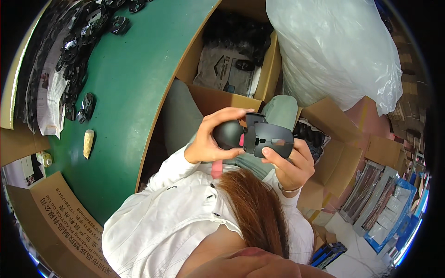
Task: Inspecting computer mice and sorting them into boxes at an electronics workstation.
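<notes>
My left hand (211, 139) grips a rounded black mouse shell (228, 134) from the left. My right hand (289, 164) holds a second black mouse part (271, 136) from below, thumb pressed on its top. The two black pieces meet in front of my chest, with a pink strip showing between them. Both hands are above my lap, over grey-green trousers (282, 111).
A green table (134, 78) curves at left, with several black plastic parts (76, 51) near its far edge. An open cardboard box (232, 60) of black parts and newspaper stands ahead. A large white plastic bag (333, 51) sits at right, more cartons (352, 143) beside it.
</notes>
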`<control>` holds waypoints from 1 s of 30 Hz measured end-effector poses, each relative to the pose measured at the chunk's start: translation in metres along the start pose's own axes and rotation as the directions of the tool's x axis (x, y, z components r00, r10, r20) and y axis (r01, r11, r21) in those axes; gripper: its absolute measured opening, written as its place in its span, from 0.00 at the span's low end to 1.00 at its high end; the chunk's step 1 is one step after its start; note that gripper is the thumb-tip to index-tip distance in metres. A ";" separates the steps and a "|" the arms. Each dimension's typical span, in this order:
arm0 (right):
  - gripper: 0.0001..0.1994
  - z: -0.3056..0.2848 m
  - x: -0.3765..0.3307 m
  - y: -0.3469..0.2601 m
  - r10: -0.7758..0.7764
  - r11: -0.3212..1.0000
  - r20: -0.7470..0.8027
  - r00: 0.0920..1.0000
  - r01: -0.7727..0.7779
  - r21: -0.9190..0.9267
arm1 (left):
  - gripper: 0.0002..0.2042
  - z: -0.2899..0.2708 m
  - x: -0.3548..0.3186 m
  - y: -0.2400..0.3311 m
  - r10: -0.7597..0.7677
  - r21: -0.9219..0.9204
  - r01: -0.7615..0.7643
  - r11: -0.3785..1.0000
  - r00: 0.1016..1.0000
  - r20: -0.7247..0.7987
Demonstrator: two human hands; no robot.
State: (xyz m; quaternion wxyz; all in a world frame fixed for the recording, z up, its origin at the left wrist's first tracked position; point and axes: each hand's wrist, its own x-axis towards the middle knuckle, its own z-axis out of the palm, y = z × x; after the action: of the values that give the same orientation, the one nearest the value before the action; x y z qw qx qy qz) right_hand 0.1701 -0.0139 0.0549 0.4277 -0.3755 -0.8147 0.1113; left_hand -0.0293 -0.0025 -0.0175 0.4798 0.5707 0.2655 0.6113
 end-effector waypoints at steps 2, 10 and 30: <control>0.11 0.004 -0.002 0.006 0.020 0.996 -0.031 0.999 -0.017 0.089 | 0.37 -0.004 0.002 0.002 0.032 0.070 -0.035 0.997 0.998 0.049; 0.23 0.027 0.005 -0.021 0.744 0.471 -0.117 0.657 -0.392 0.790 | 0.35 0.008 0.000 0.014 0.058 0.185 -0.041 0.982 0.995 -0.084; 0.27 0.020 0.016 -0.023 0.732 0.551 0.175 0.658 -0.724 0.416 | 0.35 0.007 0.005 0.023 0.064 0.326 -0.050 0.944 0.997 -0.034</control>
State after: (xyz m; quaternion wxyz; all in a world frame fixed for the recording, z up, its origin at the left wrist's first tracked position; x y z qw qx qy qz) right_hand 0.1368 -0.0160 0.0641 0.4253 -0.5693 -0.5322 0.4601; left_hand -0.0286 -0.0085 0.0061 0.3555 0.6355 0.3565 0.5855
